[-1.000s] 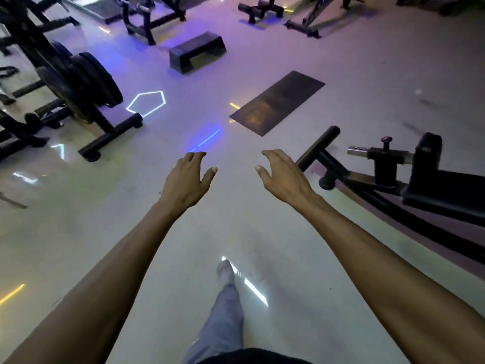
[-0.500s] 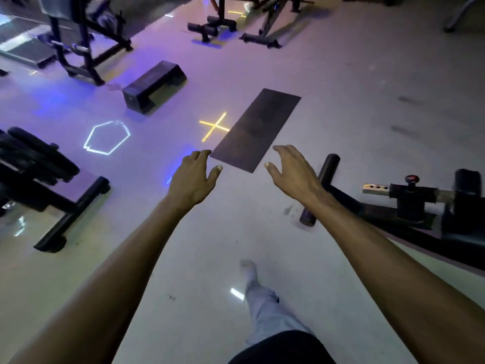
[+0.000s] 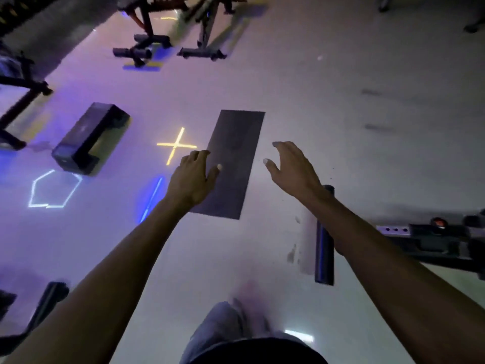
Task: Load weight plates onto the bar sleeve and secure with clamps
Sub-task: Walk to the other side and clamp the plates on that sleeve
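Both arms reach out in front of me over a pale gym floor. My left hand hangs with loosely curled fingers and holds nothing. My right hand is likewise relaxed and empty, fingers spread a little. No weight plate, bar sleeve or clamp shows in this view. A black machine foot tube lies on the floor under my right forearm, joined to a dark frame with a red-topped pin at the right edge.
A dark mat lies ahead between my hands. A black step box sits to the left. Bench frames stand at the back. Another black frame foot is at lower left. My leg shows below.
The view has swung right and forward: the plate rack on the left has left the frame, and the mat and step box have drawn nearer. Both hands stay empty.
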Demonstrator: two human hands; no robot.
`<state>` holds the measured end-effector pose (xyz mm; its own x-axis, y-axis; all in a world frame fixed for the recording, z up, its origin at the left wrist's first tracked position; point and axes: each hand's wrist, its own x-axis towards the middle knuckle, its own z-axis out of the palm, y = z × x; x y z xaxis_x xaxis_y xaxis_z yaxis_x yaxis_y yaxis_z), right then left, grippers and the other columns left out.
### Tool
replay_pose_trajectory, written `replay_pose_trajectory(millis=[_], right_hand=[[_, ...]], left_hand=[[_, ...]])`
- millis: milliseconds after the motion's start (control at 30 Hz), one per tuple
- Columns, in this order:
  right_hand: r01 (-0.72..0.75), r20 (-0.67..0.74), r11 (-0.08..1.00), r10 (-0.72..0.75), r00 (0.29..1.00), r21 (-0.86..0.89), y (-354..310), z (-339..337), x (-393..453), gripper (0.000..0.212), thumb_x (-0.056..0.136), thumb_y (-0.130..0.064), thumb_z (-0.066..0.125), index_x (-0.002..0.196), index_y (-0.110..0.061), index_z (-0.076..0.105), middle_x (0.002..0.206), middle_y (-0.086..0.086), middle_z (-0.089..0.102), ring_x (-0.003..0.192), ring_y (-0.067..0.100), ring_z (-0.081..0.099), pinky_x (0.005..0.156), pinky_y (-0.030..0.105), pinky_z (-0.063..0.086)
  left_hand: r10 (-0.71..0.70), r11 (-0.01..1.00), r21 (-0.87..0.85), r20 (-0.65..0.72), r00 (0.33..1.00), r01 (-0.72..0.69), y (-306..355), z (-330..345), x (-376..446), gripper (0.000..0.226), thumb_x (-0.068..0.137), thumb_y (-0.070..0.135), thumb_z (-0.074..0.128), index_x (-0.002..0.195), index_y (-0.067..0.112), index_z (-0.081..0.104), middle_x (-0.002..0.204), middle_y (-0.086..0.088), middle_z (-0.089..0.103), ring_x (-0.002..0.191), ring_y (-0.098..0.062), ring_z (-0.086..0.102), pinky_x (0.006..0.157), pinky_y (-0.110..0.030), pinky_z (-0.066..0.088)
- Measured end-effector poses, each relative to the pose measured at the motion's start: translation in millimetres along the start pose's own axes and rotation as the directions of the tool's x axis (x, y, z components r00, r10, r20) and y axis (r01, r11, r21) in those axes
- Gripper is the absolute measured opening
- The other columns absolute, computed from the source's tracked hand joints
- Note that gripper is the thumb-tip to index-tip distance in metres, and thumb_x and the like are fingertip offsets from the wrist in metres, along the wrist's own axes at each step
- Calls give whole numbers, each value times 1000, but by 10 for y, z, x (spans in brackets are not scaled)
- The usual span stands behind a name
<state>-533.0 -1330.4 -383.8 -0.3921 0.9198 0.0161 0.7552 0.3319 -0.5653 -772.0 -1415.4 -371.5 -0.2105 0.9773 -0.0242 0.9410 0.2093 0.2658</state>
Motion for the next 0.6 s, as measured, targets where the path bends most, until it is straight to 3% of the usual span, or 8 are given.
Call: replay_pose_trajectory(millis=[300, 500, 600], right_hand=[[-182, -106, 982, 175, 979, -57, 481, -49, 2198, 55, 104, -38, 52, 150, -9, 42, 152, 10, 47, 139, 30, 46, 110, 44, 44], [-363, -231, 931, 344, 910, -42, 1046, -678, 3595, 56, 103, -40, 51, 150, -11, 43, 150, 10, 47, 138, 31, 47, 108, 47, 45], [-439, -303, 897, 408, 861, -41, 1470, -1081, 4178, 55, 103, -41, 51, 149, -11, 43, 147, 10, 49, 135, 31, 49, 105, 46, 48]], left_hand=[[218, 974, -80, 68, 974, -212, -19, 171, 3020, 63, 102, 51, 49, 147, 8, 44, 148, -18, 50, 133, -41, 48, 100, -51, 49], [423, 903, -115, 79, 902, -414, 733, -67, 5014, 59, 105, 46, 48, 149, 8, 43, 149, -16, 48, 135, -38, 47, 98, -52, 47], [544, 837, -128, 87, 835, -532, 1257, -13, 5894, 59, 104, 48, 48, 149, 10, 44, 149, -13, 49, 137, -35, 44, 99, -51, 47]])
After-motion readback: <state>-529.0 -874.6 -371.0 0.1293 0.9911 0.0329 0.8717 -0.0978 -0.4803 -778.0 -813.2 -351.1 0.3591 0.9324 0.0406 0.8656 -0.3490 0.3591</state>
